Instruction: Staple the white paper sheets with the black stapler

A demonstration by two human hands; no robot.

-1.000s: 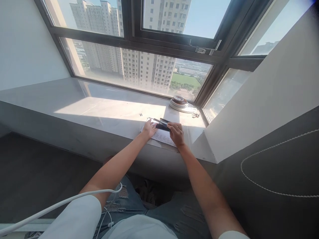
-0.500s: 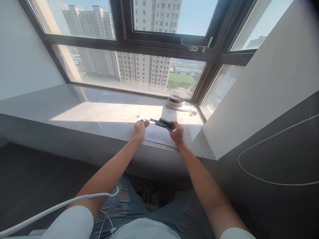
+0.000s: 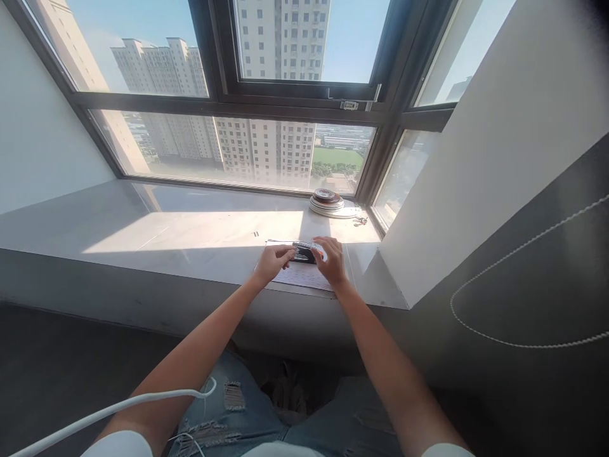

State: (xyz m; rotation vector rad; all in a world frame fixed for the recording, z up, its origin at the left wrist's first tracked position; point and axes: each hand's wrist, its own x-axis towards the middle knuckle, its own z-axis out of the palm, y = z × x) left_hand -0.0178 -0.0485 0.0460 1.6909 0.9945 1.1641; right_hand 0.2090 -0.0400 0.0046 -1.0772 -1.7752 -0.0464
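Observation:
A black stapler-like device (image 3: 304, 254) is on the sheets of paper (image 3: 304, 277) at the sill's front edge, between my hands. My left hand (image 3: 273, 261) is pinched at the device's left end; whatever is between its fingertips is too small to make out. The fingers of my right hand (image 3: 330, 257) curve around the device's right end and grip it. Two tiny dark strips (image 3: 255, 234) lie on the sill behind my left hand.
A stack of round plates or lids (image 3: 327, 203) stands by the window at the back right, with small keys or clips (image 3: 360, 221) beside it. A beaded cord (image 3: 457, 314) hangs at right, and a white cable (image 3: 118, 406) crosses my left arm.
The black device has come down onto the paper and now looks closed up, where it was held raised and opened out. My fingers have drawn closer together, and the view has shifted slightly.

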